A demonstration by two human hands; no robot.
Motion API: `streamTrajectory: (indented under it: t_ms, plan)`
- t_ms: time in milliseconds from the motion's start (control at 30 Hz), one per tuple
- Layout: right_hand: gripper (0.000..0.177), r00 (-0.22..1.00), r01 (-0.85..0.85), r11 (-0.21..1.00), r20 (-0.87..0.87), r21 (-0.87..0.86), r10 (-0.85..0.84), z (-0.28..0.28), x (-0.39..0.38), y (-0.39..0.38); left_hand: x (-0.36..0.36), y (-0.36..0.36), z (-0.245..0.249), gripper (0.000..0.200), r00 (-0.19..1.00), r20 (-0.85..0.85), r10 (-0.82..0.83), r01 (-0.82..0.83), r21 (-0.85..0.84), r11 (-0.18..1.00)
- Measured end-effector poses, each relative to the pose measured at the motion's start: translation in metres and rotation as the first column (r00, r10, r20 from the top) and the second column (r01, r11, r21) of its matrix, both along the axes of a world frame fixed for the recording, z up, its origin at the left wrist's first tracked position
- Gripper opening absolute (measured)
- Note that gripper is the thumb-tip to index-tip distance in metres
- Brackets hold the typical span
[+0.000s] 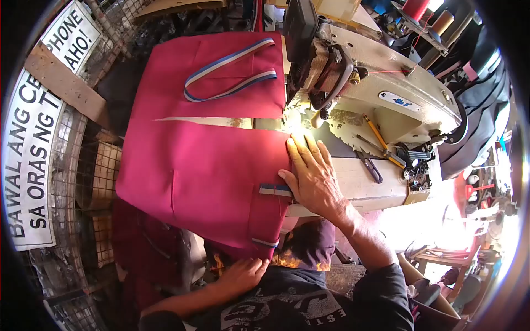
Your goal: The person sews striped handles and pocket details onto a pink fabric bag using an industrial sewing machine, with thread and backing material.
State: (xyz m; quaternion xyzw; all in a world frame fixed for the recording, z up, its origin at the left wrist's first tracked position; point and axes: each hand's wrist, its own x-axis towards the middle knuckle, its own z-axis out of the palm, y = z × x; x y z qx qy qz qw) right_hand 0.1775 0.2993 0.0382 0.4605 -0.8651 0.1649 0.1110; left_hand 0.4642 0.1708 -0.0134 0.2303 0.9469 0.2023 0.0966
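A large magenta cloth (215,160) lies over the sewing machine's table, with a long slit across its upper part. My right hand (312,176) rests flat on the cloth's right edge, fingertips just below the lit needle area of the sewing machine (381,77). At the cloth's lower corner, my left hand (243,277) has its fingers curled against the edge, gripping it. A loose blue-and-white striped ribbon (221,63) loops on the upper part of the cloth. Short pieces of similar striped ribbon (276,190) sit on the cloth near my right thumb and by my left hand.
Small scissors or thread snips (371,168), an orange-handled tool (381,142) and a box of small metal parts (418,174) lie right of my right hand. Thread spools (415,10) stand at upper right. Wire mesh with a lettered sign (36,154) borders the left.
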Motion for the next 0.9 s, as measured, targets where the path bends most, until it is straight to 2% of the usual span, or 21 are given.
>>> streamTrajectory:
  t_ms: [33,100,167,233,300,400,433,600,900]
  plan:
    - [0.064,1.000,-0.014,1.000,0.018,0.012,0.014,0.005,-0.003,-0.001,-0.011,-0.003,0.011,0.043,0.995,0.085,-0.055,0.051,0.050,0.997]
    - [0.065,0.998,-0.047,0.998,0.043,0.028,0.046,0.005,-0.011,-0.001,-0.045,-0.016,0.048,0.035,0.999,0.048,-0.006,-0.013,0.387,0.922]
    - [0.064,0.995,-0.091,0.995,0.045,0.032,0.089,0.003,-0.023,-0.005,-0.110,-0.041,0.101,0.031,0.990,-0.103,0.096,-0.047,0.396,0.917]
    - [0.063,0.994,-0.090,0.996,0.055,0.013,0.089,0.005,-0.026,-0.009,-0.174,-0.053,0.093,0.035,0.866,-0.385,0.318,-0.146,0.413,0.899]
    - [0.063,0.995,-0.087,0.996,0.057,-0.013,0.087,0.000,-0.027,-0.007,-0.231,-0.069,0.072,0.039,0.803,-0.506,0.315,-0.229,0.227,0.947]
    - [0.061,0.992,-0.089,0.996,0.085,-0.013,0.090,-0.002,-0.029,-0.005,-0.253,-0.079,0.052,0.043,0.839,-0.507,0.199,-0.147,0.140,0.979]
    - [0.060,0.991,-0.083,0.997,0.104,-0.002,0.083,-0.003,-0.030,-0.005,-0.257,-0.082,0.050,0.043,0.843,-0.501,0.196,-0.138,0.150,0.979]
    - [0.053,0.986,-0.106,0.971,0.100,-0.215,0.130,-0.011,-0.036,-0.004,-0.258,-0.087,0.051,0.038,0.858,-0.478,0.187,-0.139,0.135,0.981]
    - [0.047,0.987,-0.046,0.979,0.144,-0.198,0.076,-0.005,-0.035,-0.009,-0.265,-0.084,0.053,0.042,0.861,-0.462,0.213,-0.168,0.137,0.976]
